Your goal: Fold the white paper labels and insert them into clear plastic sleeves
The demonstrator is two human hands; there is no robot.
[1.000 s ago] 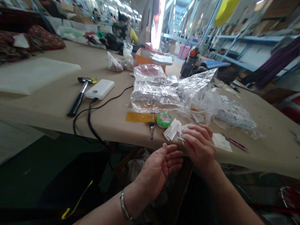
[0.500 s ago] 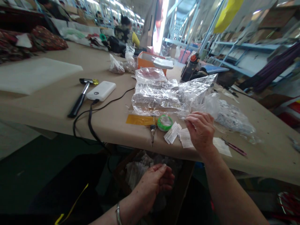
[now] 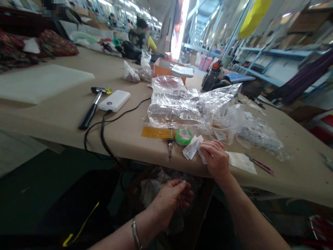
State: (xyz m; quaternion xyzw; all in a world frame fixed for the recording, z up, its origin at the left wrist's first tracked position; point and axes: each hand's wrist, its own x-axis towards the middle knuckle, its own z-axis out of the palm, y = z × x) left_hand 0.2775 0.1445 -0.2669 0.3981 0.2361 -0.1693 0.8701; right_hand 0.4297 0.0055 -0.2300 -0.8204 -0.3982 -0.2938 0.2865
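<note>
My right hand [image 3: 215, 157] is at the table's front edge, its fingers bunched on small printed paper labels [image 3: 191, 148]. My left hand [image 3: 173, 198] hovers below the edge with curled fingers and the thumb against the forefinger; anything between them is too small to make out. Left of the labels lie a green tape roll [image 3: 183, 136] and a soldering-iron-like tool [image 3: 170, 147], its metal tip toward me. Behind the tool is an amber strip [image 3: 156, 132]. Crinkled clear plastic bags [image 3: 174, 106] spread out beyond.
A hammer [image 3: 91, 110] and white power bank [image 3: 114, 101] with a black cable lie left. Tweezers [image 3: 260, 164] rest on paper at right. A dark bottle [image 3: 212, 75] and orange box [image 3: 168, 66] stand behind. Under the table, a box holds plastic scraps [image 3: 151, 184]. People sit farther back.
My right hand has come down and toward me from the clear plastic bags to the paper labels, letting go of the plastic. My left hand stays nearly in place.
</note>
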